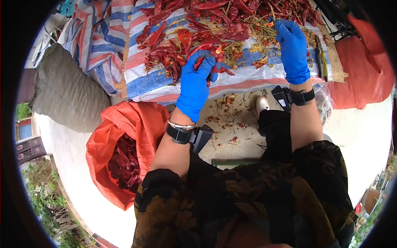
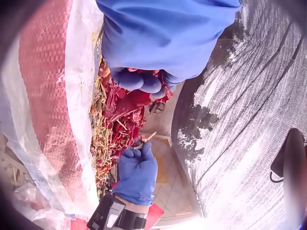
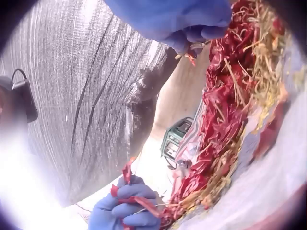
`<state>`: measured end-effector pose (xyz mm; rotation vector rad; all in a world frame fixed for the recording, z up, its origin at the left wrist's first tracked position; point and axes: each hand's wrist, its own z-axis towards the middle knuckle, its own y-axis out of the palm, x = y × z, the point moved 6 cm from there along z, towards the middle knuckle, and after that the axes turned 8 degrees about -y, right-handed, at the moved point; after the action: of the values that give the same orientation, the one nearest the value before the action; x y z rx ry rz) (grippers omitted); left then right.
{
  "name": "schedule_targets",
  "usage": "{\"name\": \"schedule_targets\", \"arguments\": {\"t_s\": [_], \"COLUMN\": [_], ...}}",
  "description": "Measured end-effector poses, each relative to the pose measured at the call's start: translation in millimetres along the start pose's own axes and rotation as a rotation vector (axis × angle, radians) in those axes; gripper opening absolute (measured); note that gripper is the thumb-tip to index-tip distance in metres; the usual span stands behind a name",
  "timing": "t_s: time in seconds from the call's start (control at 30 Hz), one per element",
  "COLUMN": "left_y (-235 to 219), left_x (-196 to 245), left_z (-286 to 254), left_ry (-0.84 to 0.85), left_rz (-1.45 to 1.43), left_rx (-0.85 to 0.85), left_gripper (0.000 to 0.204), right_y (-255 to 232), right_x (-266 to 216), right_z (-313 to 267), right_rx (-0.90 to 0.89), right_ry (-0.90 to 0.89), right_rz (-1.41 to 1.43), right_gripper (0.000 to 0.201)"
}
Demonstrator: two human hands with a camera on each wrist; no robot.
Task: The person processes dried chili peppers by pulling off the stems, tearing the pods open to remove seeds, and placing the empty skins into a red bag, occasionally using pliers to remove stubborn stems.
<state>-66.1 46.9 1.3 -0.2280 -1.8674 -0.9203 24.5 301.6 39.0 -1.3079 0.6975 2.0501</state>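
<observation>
My blue-gloved left hand (image 1: 196,80) grips several dried red chili peppers, their ends sticking out between the curled fingers. In the right wrist view a chili pepper (image 3: 146,205) lies across the fingers of that same hand. Farther right, my gloved right hand (image 1: 291,51) pinches a chili stem; in the left wrist view the stem (image 2: 147,139) pokes out past the fingertips. Both hands are over the near part of a heap of dried red chili peppers (image 1: 206,25). Loose stems and yellow seeds (image 1: 256,45) lie scattered between the hands.
A striped woven sheet (image 1: 144,85) covers the table. On its right edge lies a long tool with a yellow handle (image 1: 324,66). An open red sack (image 1: 136,113) of chilies stands left of my legs, beside a full grey sack (image 1: 66,89). Red fabric (image 1: 359,74) bulges at the right.
</observation>
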Motion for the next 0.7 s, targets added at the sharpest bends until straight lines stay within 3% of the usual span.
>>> {"name": "schedule_targets", "arguments": {"t_s": [0.03,0.1,0.13,0.23,0.3,0.37,0.47,0.57,0.7], "left_y": [1,6,7,-2,-6,-6,-14,-18,-15], "left_x": [-2,-3,-1,0,2,5,0,-4,-1], "left_z": [0,-1,-2,2,3,1,3,6,4], "left_ry": [-0.019,-0.039,-0.048,-0.046,-0.03,-0.06,-0.126,-0.149,-0.15], "left_rz": [-0.061,-0.13,-0.191,-0.257,-0.238,-0.276,-0.354,-0.451,-0.545], "left_rx": [0.008,0.007,0.058,0.1,0.144,0.159,0.129,0.066,0.025], "left_gripper": [0.018,0.02,0.019,0.022,0.024,0.024,0.018,0.014,0.012], "right_y": [-1,-9,-9,2,31,63,70,59,62], "right_x": [-3,-22,-32,-31,-29,-13,8,22,3], "right_z": [2,10,12,7,-6,-20,-30,-20,-19], "right_rx": [0.002,-0.002,-0.031,-0.036,-0.122,-0.402,-0.471,-0.428,-0.394], "right_ry": [0.0,-0.229,-0.529,-0.596,-0.548,-0.5,-0.567,-0.534,-0.606], "right_rz": [0.001,-0.682,-1.031,-1.089,-0.948,-1.072,-1.191,-1.03,-0.927], "right_gripper": [0.015,0.028,0.035,0.045,0.049,0.049,0.048,0.044,0.038]}}
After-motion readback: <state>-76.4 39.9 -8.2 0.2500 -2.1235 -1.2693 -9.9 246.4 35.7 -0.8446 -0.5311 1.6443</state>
